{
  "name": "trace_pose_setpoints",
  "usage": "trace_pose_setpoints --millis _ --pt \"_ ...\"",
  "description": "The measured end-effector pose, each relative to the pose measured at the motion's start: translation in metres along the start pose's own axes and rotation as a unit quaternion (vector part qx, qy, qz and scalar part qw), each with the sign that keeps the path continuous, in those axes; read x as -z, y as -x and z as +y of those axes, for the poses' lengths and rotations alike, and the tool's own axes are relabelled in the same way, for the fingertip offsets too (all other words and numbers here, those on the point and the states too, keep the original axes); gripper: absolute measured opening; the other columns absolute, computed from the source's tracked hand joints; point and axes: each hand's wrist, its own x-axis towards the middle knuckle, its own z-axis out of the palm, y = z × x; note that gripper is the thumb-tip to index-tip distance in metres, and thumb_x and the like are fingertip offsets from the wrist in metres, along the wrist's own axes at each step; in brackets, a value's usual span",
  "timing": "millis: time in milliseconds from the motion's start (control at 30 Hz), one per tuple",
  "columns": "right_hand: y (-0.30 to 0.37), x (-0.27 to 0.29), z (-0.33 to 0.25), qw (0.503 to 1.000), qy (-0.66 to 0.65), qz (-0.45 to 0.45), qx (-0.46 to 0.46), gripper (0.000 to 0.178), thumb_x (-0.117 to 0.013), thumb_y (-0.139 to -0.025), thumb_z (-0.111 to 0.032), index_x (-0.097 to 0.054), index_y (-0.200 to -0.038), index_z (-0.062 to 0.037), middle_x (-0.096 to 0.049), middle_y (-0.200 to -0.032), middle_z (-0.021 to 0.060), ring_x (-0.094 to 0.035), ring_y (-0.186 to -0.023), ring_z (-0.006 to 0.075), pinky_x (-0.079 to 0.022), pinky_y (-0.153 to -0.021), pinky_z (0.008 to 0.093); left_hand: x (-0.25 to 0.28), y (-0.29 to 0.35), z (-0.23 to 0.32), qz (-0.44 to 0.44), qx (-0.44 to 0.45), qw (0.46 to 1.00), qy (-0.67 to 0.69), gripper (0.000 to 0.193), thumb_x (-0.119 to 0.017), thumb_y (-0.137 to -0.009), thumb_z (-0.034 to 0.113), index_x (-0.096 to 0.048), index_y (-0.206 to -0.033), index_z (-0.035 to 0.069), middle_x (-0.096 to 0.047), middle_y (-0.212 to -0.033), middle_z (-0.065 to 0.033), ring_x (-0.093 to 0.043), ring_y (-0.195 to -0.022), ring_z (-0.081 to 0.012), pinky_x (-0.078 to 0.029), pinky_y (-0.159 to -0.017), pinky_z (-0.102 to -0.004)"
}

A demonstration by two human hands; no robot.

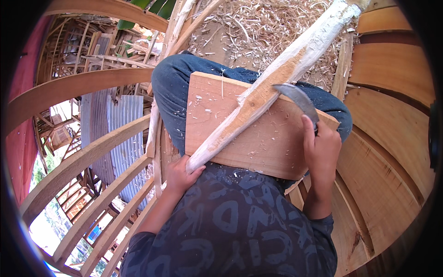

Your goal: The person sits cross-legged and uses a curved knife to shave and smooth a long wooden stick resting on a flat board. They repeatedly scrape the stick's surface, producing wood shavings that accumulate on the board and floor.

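A long pale wooden pole (258, 101), stripped in part to orange-brown wood, runs slantwise from my lap to the far right. My left hand (180, 176) is wrapped round its near end. In my right hand (321, 145) is a curved sickle-like blade (297, 98), held by its handle, which my fingers hide. The blade's tip lies at the pole's right edge, around its middle; whether it touches cannot be told. Beneath the pole a flat wooden board (277, 143) rests across my crossed legs, with small shavings scattered on it.
Curly wood shavings (258, 32) cover the floor ahead. On the left, curved wooden ribs (83, 131) stand with gaps between them, and corrugated metal sheets (124, 138) show beyond. Wooden planks (385, 143) form a curved wall close on my right. Loose sticks (182, 27) lean at the far left.
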Motion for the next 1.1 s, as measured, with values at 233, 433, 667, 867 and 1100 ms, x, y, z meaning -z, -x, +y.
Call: trace_pose_setpoints --millis 233,433,667,867,1100 --pt "-0.009 0.022 0.036 0.977 -0.152 0.075 -0.127 0.045 -0.058 -0.092 -0.033 -0.054 -0.067 0.0043 -0.040 -0.049 0.0120 -0.036 -0.045 0.0173 -0.032 -0.045 0.0346 -0.003 0.000 -0.001 0.004 0.000 1.000 0.009 0.043 -0.074 -0.072 0.041 -0.059 -0.078 0.001 -0.059 -0.064 -0.0192 -0.061 -0.061 -0.0370 -0.047 -0.056 -0.0418" --pt "0.010 -0.003 -0.008 0.974 -0.204 -0.095 -0.025 0.043 -0.061 -0.089 -0.033 -0.060 -0.069 0.0047 -0.050 -0.052 0.0208 -0.050 -0.044 0.0321 -0.038 -0.045 0.0404 0.000 0.000 0.001 -0.004 0.013 1.000 0.009 0.043 -0.074 -0.072 0.041 -0.059 -0.078 0.001 -0.059 -0.064 -0.0191 -0.061 -0.061 -0.0369 -0.047 -0.056 -0.0417" --pt "0.020 -0.016 -0.037 0.982 -0.107 -0.145 0.050 0.039 -0.064 -0.086 -0.029 -0.061 -0.066 0.0042 -0.050 -0.052 0.0234 -0.053 -0.048 0.0407 -0.039 -0.044 0.0431 -0.001 -0.001 0.002 0.001 0.005 1.000 0.012 0.042 -0.074 -0.072 0.040 -0.059 -0.079 0.001 -0.059 -0.064 -0.0189 -0.061 -0.062 -0.0367 -0.047 -0.056 -0.0413" --pt "0.011 -0.004 -0.036 0.991 -0.026 -0.129 0.031 0.043 -0.063 -0.086 -0.035 -0.062 -0.067 0.0030 -0.052 -0.053 0.0227 -0.055 -0.052 0.0415 -0.041 -0.047 0.0457 -0.002 -0.001 0.002 0.004 0.002 1.000 0.015 0.041 -0.074 -0.072 0.039 -0.059 -0.078 0.001 -0.059 -0.064 -0.0186 -0.061 -0.062 -0.0368 -0.047 -0.056 -0.0412" --pt "-0.015 0.008 0.011 0.994 -0.038 0.053 -0.090 0.048 -0.058 -0.090 -0.042 -0.062 -0.073 0.0034 -0.055 -0.056 0.0200 -0.054 -0.050 0.0313 -0.041 -0.050 0.0400 -0.007 -0.002 0.004 0.020 -0.004 0.999 0.034 0.041 -0.074 -0.072 0.040 -0.059 -0.076 0.001 -0.058 -0.063 -0.0178 -0.060 -0.060 -0.0367 -0.046 -0.054 -0.0394"
